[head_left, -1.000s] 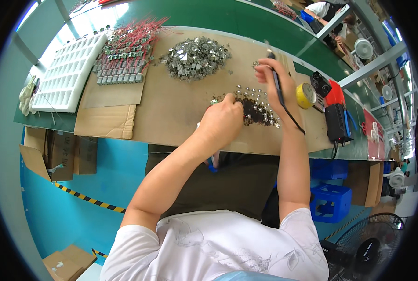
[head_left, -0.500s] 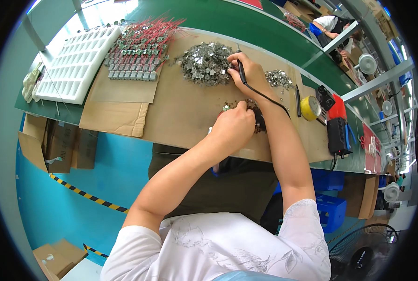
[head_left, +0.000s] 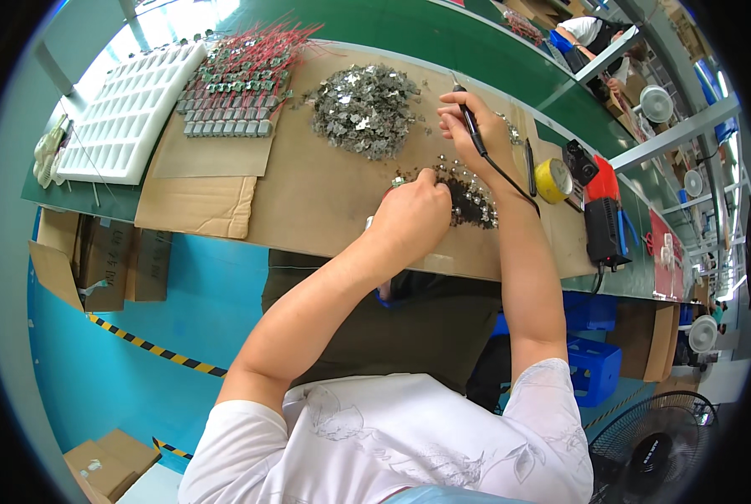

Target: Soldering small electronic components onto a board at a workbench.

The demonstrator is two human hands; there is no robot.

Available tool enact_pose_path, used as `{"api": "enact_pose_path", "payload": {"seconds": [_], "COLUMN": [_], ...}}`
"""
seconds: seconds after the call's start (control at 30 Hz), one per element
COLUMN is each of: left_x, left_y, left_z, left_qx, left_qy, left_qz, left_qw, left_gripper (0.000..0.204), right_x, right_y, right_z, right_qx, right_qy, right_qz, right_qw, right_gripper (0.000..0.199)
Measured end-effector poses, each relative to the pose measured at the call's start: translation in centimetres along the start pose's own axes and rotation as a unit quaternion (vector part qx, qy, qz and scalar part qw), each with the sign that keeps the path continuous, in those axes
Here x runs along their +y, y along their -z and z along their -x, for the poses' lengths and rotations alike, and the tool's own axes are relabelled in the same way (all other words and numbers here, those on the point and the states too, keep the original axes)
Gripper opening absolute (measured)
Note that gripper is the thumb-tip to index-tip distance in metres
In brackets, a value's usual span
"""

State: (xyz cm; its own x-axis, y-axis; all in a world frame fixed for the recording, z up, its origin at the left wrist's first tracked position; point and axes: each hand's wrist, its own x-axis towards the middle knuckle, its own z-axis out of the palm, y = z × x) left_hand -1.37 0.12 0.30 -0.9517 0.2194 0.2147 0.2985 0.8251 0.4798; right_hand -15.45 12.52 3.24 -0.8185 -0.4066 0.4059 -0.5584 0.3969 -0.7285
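My right hand (head_left: 480, 126) grips a soldering iron (head_left: 473, 126) like a pen, its thin metal tip pointing up and away, its black cord running back along my forearm. Closed low over the table, my left hand (head_left: 413, 214) has its fingers pinched. A small silver-and-green part (head_left: 398, 181) shows at these fingertips, mostly hidden by the hand. Just right of the left hand lies a scatter of dark bits and shiny metal parts (head_left: 476, 204). Beyond both hands is a heap of small grey metal pieces (head_left: 365, 113).
Rows of small grey box-shaped parts (head_left: 228, 126) with red wires stand on cardboard at the left, beside a white slotted tray (head_left: 123, 134). At right are a black pen-like tool (head_left: 530, 168), a yellow roll (head_left: 553, 181) and a black-and-blue box (head_left: 606, 231). Another person (head_left: 594, 50) sits across.
My right hand with the soldering iron has moved right, away from the metal heap. It uncovers more of the scattered parts. The left hand stays nearly in place.
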Motion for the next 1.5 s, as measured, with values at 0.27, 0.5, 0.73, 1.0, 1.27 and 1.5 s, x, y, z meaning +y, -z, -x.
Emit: {"api": "enact_pose_path", "payload": {"seconds": [0.27,0.5,0.73,1.0,1.27,1.5], "left_x": [-0.3,-0.2,-0.4,0.7,-1.7,-2.0], "left_y": [-0.7,-0.5,-0.2,5.0,4.0,8.6], "left_z": [0.2,-0.1,0.1,1.8,4.3,6.1], "left_qx": [0.003,0.005,0.009,0.12,0.024,0.096], "left_qy": [0.009,0.041,0.044,0.091,0.153,0.1], "left_qz": [0.007,0.003,0.01,0.011,-0.061,-0.009], "left_qw": [1.0,0.999,0.999,0.989,0.986,0.99], "left_gripper": [0.017,0.015,0.018,0.032,0.02,0.021], "right_x": [2.4,3.4,-1.7,0.1,0.0,-0.5], "right_y": [-1.0,-1.1,1.0,0.9,1.2,0.3], "right_z": [0.1,-0.3,6.2,13.7,13.6,14.3], "right_qx": [-0.029,-0.019,0.119,0.253,0.257,0.245], "right_qy": [0.071,0.18,0.082,0.046,0.103,0.101], "right_qz": [0.11,0.148,0.034,-0.01,0.07,0.047], "right_qw": [0.991,0.972,0.989,0.966,0.958,0.963], "right_gripper": [0.032,0.028,0.03,0.026,0.027,0.025]}}
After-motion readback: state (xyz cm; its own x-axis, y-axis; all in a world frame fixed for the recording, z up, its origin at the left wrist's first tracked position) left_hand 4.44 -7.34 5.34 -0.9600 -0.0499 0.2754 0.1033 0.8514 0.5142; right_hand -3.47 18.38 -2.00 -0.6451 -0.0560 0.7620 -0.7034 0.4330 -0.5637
